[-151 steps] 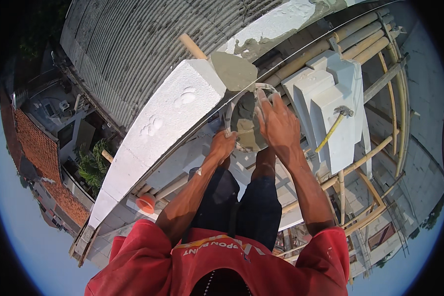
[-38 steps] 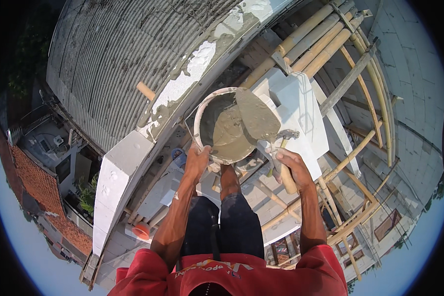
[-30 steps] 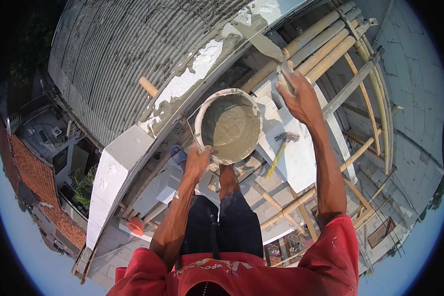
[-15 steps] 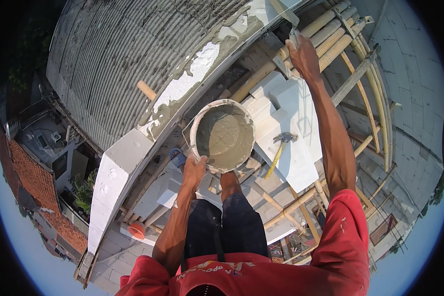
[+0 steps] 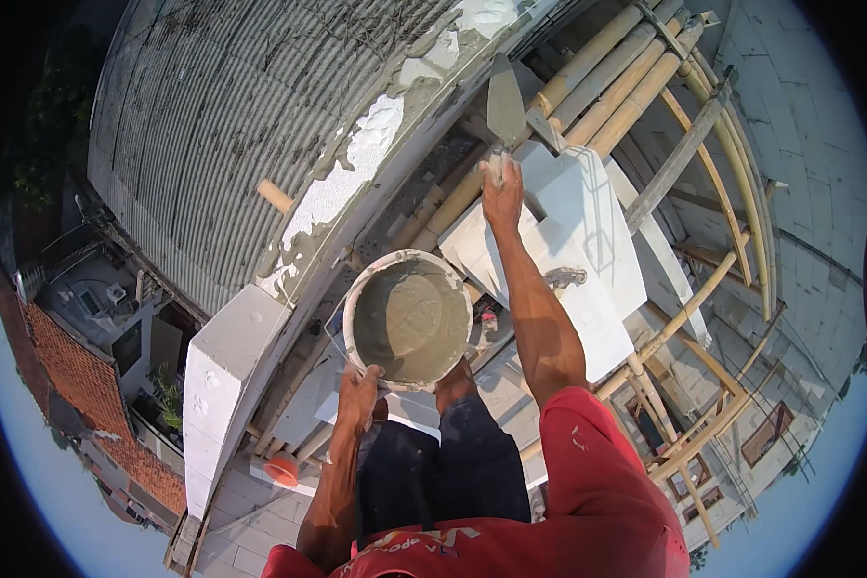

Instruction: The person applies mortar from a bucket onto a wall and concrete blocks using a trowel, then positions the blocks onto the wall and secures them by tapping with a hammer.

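Observation:
My left hand [image 5: 359,397] grips the near rim of a round bucket [image 5: 354,332], its thumb over the edge. Wet grey mortar [image 5: 414,323] lies in the bucket, smoother and lighter in the middle. In my right hand [image 5: 502,190] is the handle of a trowel [image 5: 506,104], its pointed blade facing away from me and coated in grey. The trowel is beyond the bucket, to its right. Left of it runs a wall top [image 5: 371,144] of white blocks, partly smeared with mortar.
Bamboo poles [image 5: 636,91] form scaffolding at the far right. White boards [image 5: 588,226] lie on it, with a hammer [image 5: 565,277] partly behind my right forearm. Corrugated roofing [image 5: 212,144] spreads beyond the wall. An orange bowl-like thing [image 5: 281,470] sits low at left.
My right hand has drawn the trowel nearer and leftward, away from the wall's far end. The bucket in my left hand sits lower and a little further left in view.

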Action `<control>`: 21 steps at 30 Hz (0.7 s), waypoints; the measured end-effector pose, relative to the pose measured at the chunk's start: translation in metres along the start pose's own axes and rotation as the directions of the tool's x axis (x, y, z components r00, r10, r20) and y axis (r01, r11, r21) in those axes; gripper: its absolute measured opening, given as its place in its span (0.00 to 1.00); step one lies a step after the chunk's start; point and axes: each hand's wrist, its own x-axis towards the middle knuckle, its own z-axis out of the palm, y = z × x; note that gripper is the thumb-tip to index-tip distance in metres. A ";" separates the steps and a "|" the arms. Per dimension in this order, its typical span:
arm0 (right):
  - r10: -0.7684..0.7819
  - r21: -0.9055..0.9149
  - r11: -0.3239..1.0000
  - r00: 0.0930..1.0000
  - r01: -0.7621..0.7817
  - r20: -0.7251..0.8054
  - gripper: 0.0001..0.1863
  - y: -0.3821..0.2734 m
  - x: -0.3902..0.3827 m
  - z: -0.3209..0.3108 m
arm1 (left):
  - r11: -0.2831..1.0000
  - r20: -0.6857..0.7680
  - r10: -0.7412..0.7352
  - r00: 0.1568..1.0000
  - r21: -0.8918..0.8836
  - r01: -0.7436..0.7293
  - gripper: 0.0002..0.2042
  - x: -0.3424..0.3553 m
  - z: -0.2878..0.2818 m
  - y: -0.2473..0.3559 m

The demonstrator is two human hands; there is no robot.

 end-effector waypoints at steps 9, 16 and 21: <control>0.350 0.045 0.910 0.824 -0.411 0.445 0.22 -0.071 -0.189 -0.185 | 0.991 -0.061 0.042 0.997 0.127 -0.034 0.21 0.000 0.007 -0.003; 0.349 -0.309 0.934 0.646 -0.179 0.679 0.22 -0.044 -0.218 -0.137 | 0.793 0.039 0.318 0.947 0.537 -0.288 0.42 -0.021 0.045 0.042; 0.403 -0.223 0.872 0.382 -0.435 0.831 0.21 -0.066 -0.200 -0.144 | 0.806 0.051 0.288 0.956 0.527 -0.271 0.42 -0.022 0.054 0.069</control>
